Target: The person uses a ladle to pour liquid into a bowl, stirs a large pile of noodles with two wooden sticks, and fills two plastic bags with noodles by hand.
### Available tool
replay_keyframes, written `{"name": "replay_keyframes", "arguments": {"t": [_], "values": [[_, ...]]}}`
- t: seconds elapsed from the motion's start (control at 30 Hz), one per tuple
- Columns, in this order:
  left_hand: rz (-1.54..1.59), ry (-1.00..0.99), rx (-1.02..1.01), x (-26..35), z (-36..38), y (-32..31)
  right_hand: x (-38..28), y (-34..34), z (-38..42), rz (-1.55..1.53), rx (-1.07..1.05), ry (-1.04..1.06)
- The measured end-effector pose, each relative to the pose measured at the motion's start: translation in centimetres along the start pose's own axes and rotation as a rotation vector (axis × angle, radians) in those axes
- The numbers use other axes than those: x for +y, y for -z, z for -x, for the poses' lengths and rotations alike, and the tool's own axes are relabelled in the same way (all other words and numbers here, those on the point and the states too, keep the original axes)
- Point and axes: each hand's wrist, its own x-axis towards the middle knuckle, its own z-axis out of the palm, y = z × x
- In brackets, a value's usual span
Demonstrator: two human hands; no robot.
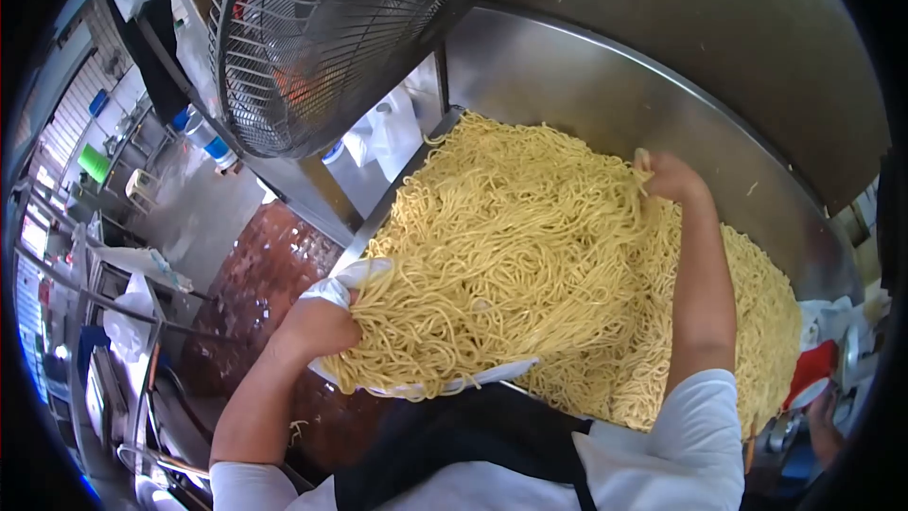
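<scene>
A broad mass of yellow noodles (511, 227) fills a stainless steel trough (586, 76) before me. Under the near left part of the noodles shows the edge of a white cloth (487, 377). My left hand (326, 325) is closed on a bunched corner of this cloth, with noodles heaped against the fingers. At the far right side, my right hand (670, 177) is closed at the edge of the heap, a pale bit of cloth showing at its fingertips. Noodles hide the rest of the cloth. More noodles lie lower in the trough, right of my right forearm.
A large wire-caged fan (331, 47) stands close at the upper left. Wet reddish floor (251, 298) lies left of the trough, beside metal racks (123, 308). At the far right are a red object (811, 374) and another person's hand (825, 416).
</scene>
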Motion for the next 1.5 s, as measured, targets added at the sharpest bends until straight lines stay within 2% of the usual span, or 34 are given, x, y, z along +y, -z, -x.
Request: {"name": "replay_keyframes", "arguments": {"t": [0.1,0.17,0.27,0.3,0.37,0.43,0.47,0.5,0.53,0.57,0.6,0.67,0.7,0.77,0.83,0.9,0.93,0.97,1.0,1.07,1.2,1.27,1.3,1.33,1.4,1.47,1.5], "values": [[-0.030,-0.022,0.032,0.2,-0.1,-0.1,-7.0,-1.7,0.5,0.066,0.017,0.251],[-0.004,-0.017,-0.067,0.6,-0.1,0.3,-14.1,-4.1,1.0,0.091,-0.007,0.398],[0.081,-0.016,-0.106,0.3,0.4,0.2,-21.8,-11.4,1.5,-0.023,-0.260,0.595],[0.080,-0.022,-0.101,0.1,0.6,0.1,-23.8,-13.2,2.3,0.112,-0.372,0.668],[0.078,-0.040,-0.035,-0.7,1.0,-0.1,-24.8,-16.1,3.8,0.394,-0.435,0.702],[0.083,-0.047,-0.037,-2.8,0.3,-0.7,-22.8,-13.3,3.9,0.385,-0.470,0.668],[0.085,-0.048,-0.044,-3.7,0.2,-1.2,-22.2,-9.0,5.9,0.228,-0.393,0.608],[0.104,-0.039,-0.045,-3.8,0.2,-1.3,-19.8,-6.3,6.1,0.227,-0.254,0.643],[0.057,-0.056,-0.051,-3.6,0.0,-1.1,-18.5,-2.6,7.2,0.165,-0.220,0.546],[0.006,-0.076,-0.056,-3.4,-0.2,-0.8,-16.1,-0.1,7.9,0.198,-0.057,0.612],[0.014,-0.076,-0.055,-2.9,-0.4,-0.6,-14.7,2.5,8.7,0.217,-0.005,0.544],[-0.140,-0.054,-0.056,-2.1,-0.6,0.0,-13.0,5.7,10.6,0.162,0.067,0.243],[-0.140,-0.057,-0.078,-1.8,-0.6,0.3,-11.9,6.0,10.8,0.162,0.071,0.239],[-0.137,-0.059,-0.043,-1.8,-0.6,0.3,-9.9,5.0,11.5,0.097,-0.027,0.096],[-0.136,-0.062,-0.008,-1.9,-0.4,0.4,-10.2,1.6,12.3,0.027,-0.153,0.247],[0.008,-0.147,0.154,-2.0,0.0,0.4,-12.0,-4.1,13.5,0.205,-0.114,0.498],[0.008,-0.149,0.145,-2.4,0.0,0.3,-13.0,-7.2,14.6,0.157,-0.062,0.577],[0.029,-0.168,0.220,-3.0,-0.1,0.1,-13.7,-10.0,15.9,0.108,-0.009,0.652],[0.052,-0.188,0.293,-3.4,-0.2,-0.1,-13.8,-12.4,17.1,0.106,-0.015,0.640],[0.105,-0.220,0.279,-3.3,0.1,0.0,-13.2,-16.1,18.8,0.298,0.229,0.688],[0.248,-0.270,0.278,-3.4,0.3,0.0,-11.0,-19.4,17.9,0.231,0.283,0.531],[0.445,-0.285,0.092,-2.9,1.1,0.8,-10.9,-19.1,17.0,0.230,0.334,0.555],[0.376,-0.310,0.019,-2.4,1.8,1.7,-10.4,-19.3,16.8,0.229,0.339,0.552],[0.369,-0.317,0.021,-2.2,2.2,1.8,-9.4,-19.4,16.5,0.201,0.420,0.488],[0.269,-0.580,0.111,-2.0,2.8,1.6,-8.0,-18.5,16.0,0.179,0.513,0.424],[0.275,-0.601,0.071,-2.4,2.8,1.3,-7.3,-16.8,15.3,0.037,0.848,0.232],[0.269,-0.579,0.052,-2.2,3.1,1.2,-7.5,-16.3,15.1,0.042,0.857,0.236]]}}
